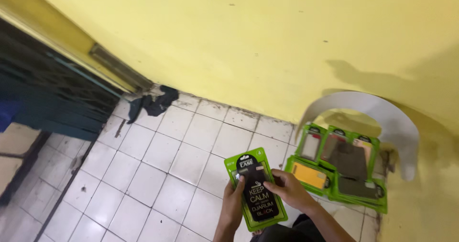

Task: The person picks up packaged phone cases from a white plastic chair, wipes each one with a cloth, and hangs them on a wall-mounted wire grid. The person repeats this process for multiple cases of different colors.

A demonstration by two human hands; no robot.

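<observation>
Hands, left hand point(233, 204) and right hand point(287, 189), grip a green-packaged phone case point(256, 188) face-up for viewing; similar packs point(340, 168) lie to their right.

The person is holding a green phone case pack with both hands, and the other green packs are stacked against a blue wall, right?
Not quite: the wall is yellow, not blue. The head view shows both the left hand and the right hand on the green phone case pack, and the other green packs lie on the tiled floor against that wall.
</observation>
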